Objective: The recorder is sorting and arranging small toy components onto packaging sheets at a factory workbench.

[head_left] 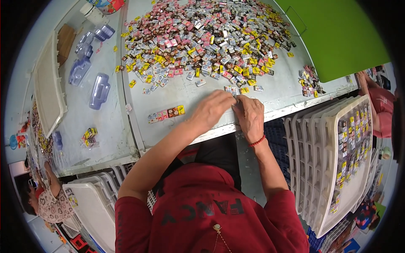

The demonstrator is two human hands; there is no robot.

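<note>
My left hand (213, 109) and my right hand (252, 116) meet at the table's front edge, fingers curled and fingertips close together. Whatever they pinch is hidden by the fingers. Just beyond the fingertips lie a few small wrapped blocks: a white-and-blue pair (230, 89), a yellow block (244, 90) and a whitish block (258, 88). Left of my left hand, a neat row of small blocks (166, 114) in white, pink, brown and yellow lies flat on the table. A red bead bracelet circles my right wrist.
A wide heap of small blocks (202, 42) covers the far table. Clear plastic trays (99, 91) and a bagged bundle (89, 138) lie left. A smaller pile (310, 82) and green board (337, 38) are right. White trays (333, 168) stack beside me. Other people work both sides.
</note>
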